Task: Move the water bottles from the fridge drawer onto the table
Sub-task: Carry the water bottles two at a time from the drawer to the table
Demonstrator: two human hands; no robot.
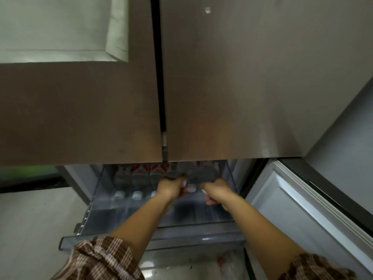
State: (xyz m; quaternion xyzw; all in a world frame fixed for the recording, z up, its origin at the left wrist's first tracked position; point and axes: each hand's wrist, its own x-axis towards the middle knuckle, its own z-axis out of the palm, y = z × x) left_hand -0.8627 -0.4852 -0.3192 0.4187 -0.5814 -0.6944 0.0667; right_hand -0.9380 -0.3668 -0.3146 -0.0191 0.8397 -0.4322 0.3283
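Down in the pulled-out fridge drawer [96,199] the water bottles [139,178] lie side by side with white caps toward us, and both the left hand [171,187] and the right hand [217,191] are closed around blurred bottles beneath the shut upper doors [232,87].

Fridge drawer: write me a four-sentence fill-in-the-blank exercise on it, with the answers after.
1. The drawer is pulled ____.
2. Both hands, left hand and right hand, reach into the ____.
3. The bottles lie with their ____ caps toward the person.
4. The two upper fridge doors are ____.

Answers: open; drawer; white; shut
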